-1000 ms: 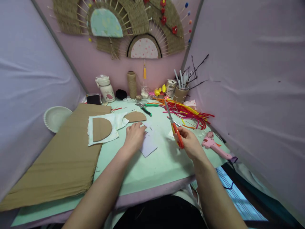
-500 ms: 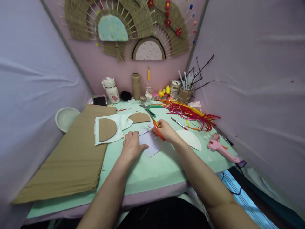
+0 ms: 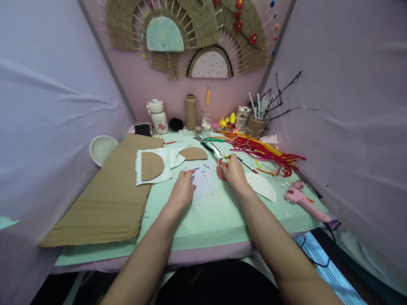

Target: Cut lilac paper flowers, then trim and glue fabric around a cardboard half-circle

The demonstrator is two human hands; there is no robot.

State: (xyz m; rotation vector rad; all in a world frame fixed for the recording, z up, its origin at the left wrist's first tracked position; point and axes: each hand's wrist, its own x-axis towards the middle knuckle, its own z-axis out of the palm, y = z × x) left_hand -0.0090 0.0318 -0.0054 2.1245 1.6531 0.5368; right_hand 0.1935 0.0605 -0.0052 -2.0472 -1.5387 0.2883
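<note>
In my right hand [image 3: 235,173] is a pair of scissors [image 3: 221,168] with red-orange handles. Their blades point away from me toward the back of the table. My left hand [image 3: 183,187] rests at the left edge of a pale purple sheet of paper [image 3: 204,186], fingers extended and thumb apart. A narrow darker purple strip [image 3: 196,169] shows at its fingertips; whether they touch it I cannot tell. Small dark slivers lie on and around the sheet. Just right of my right hand is a white half-round piece [image 3: 262,186], with a pen [image 3: 248,164] behind it.
Left lies a large cardboard sheet [image 3: 104,199], overlapped by white cloth [image 3: 168,169] bearing a cardboard half-round [image 3: 151,166]. Behind are pliers [image 3: 208,146], a twine spool [image 3: 191,112] and a bottle [image 3: 157,116]. Right are coloured pipe cleaners [image 3: 257,152] and a pink glue gun [image 3: 305,201].
The scissors have moved off the paper to the right with my right hand, and their blades now show more clearly. My left thumb has drawn in from the sheet. The whole view has shifted slightly.
</note>
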